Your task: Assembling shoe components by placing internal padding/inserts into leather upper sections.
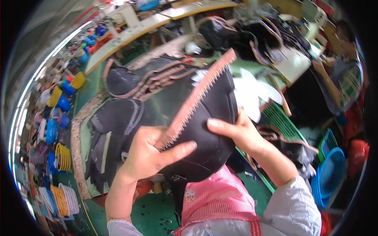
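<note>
Black shoe upper (204, 118) between raised hands

The black piece (208, 118) held up looked like smooth, matt leather or leather-like sheet, faintly sheened where light caught it. Its pink strip (199, 96) had a dull finish and a saw-toothed, pinked edge. The green surface (90, 86) looked matt and worn. The apron (216, 198) was checked pink woven cloth, and the baskets (328, 173) glossy blue plastic.
</note>
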### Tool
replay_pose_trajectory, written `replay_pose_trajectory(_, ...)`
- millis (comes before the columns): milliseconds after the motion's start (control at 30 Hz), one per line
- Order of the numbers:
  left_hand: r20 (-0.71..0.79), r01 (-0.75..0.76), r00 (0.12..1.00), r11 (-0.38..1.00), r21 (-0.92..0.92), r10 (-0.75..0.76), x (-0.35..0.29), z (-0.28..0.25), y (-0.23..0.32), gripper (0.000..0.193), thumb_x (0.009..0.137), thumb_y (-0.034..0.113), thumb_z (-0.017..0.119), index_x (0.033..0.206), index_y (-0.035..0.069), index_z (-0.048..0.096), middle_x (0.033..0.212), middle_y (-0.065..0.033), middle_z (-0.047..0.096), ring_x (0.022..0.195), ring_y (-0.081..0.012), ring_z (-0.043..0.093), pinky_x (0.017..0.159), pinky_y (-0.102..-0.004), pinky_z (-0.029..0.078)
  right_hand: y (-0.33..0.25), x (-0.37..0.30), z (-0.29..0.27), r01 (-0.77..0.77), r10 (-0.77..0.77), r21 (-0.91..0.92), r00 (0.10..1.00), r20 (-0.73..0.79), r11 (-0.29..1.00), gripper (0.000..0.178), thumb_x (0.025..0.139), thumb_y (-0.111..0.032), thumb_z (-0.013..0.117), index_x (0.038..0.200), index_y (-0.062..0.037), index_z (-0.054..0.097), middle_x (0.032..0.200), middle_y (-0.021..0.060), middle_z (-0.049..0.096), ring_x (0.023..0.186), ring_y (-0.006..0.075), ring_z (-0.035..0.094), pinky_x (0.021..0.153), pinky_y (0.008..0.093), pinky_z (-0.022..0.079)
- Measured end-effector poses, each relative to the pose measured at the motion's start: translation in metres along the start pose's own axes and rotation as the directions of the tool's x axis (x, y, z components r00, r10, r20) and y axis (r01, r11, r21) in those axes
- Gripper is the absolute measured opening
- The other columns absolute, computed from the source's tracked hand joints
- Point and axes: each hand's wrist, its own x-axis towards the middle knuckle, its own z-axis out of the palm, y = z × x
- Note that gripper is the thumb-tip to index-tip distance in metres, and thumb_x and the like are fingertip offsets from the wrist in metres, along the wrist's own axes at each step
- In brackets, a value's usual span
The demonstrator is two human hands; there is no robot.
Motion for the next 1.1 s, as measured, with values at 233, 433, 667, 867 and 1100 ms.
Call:
replay_pose_trajectory(233, 0.414, 0.015, 0.907, 0.987, 0.162, -0.081, 0.060, 0.035, -0.052, 0.036, 0.077, 0.026, 0.085, 0.075, -0.002, 0.062, 0.063, 0.0070, 0.047, 0.061, -0.0027, 0.038, 0.052, -0.0245, 0.032, -0.030, -0.063, -0.073, 0.058, -0.090, -0.072, 0.792, -0.604, 0.996, 0.065, 0.079, -0.028, 0.082, 0.126, 0.0032, 0.051, 0.110, 0.0140, 0.066, 0.094, 0.0227, 0.068, 0.082, 0.0352, 0.057)
replay_pose_trajectory(433, 0.394, 0.081, 0.917, 0.997, -0.018, -0.067, 0.097, 0.073, -0.119, 0.016, 0.092, 0.015, 0.068, 0.091, -0.002, 0.069, 0.081, -0.0007, 0.071, 0.077, -0.0072, 0.065, 0.073, -0.0253, 0.052, -0.004, -0.231, -0.228, 0.094, -0.143, -0.115, 0.388, -0.911, 0.989, 0.042, 0.090, -0.025, 0.070, 0.123, -0.0022, 0.058, 0.111, 0.0116, 0.068, 0.095, 0.0231, 0.069, 0.083, 0.0364, 0.058)
replay_pose_trajectory(667, 0.133, -0.201, 0.976, 0.943, 0.265, 0.171, 0.129, 0.091, -0.139, 0.013, 0.092, 0.011, 0.065, 0.097, 0.000, 0.070, 0.089, -0.0065, 0.074, 0.088, -0.0138, 0.070, 0.081, -0.0279, 0.053, 0.026, -0.384, -0.340, -0.853, -0.835, -0.511, 0.203, -0.512, 0.105, 0.063, 0.078, -0.031, 0.084, 0.123, 0.0003, 0.054, 0.101, 0.0112, 0.063, 0.083, 0.0181, 0.059, 0.072, 0.0310, 0.048)
replay_pose_trajectory(867, 0.000, -0.392, 0.896, 0.792, 0.468, 0.444, 0.166, 0.106, -0.163, 0.035, 0.087, 0.008, 0.061, 0.122, 0.008, 0.060, 0.122, -0.0156, 0.063, 0.120, -0.0357, 0.057, 0.102, -0.0409, 0.045, -0.004, -0.179, -0.231, -0.437, -0.543, -0.899, 0.752, -0.374, 0.015, 0.053, 0.073, 0.003, 0.075, 0.123, -0.0082, 0.060, 0.127, 0.0090, 0.062, 0.114, 0.0245, 0.059, 0.097, 0.0351, 0.047)
replay_pose_trajectory(1100, 0.138, -0.362, 0.928, 0.751, 0.552, 0.346, 0.185, 0.123, -0.178, 0.081, 0.080, 0.018, 0.072, 0.148, 0.007, 0.030, 0.143, -0.0245, 0.043, 0.137, -0.0402, 0.038, 0.115, -0.0507, 0.028, 0.017, -0.024, -0.205, 0.185, -0.157, -0.924, 0.956, 0.248, -0.335, 0.075, 0.072, -0.019, 0.079, 0.140, -0.0134, 0.048, 0.147, 0.0128, 0.045, 0.138, 0.0296, 0.041, 0.114, 0.0490, 0.031)
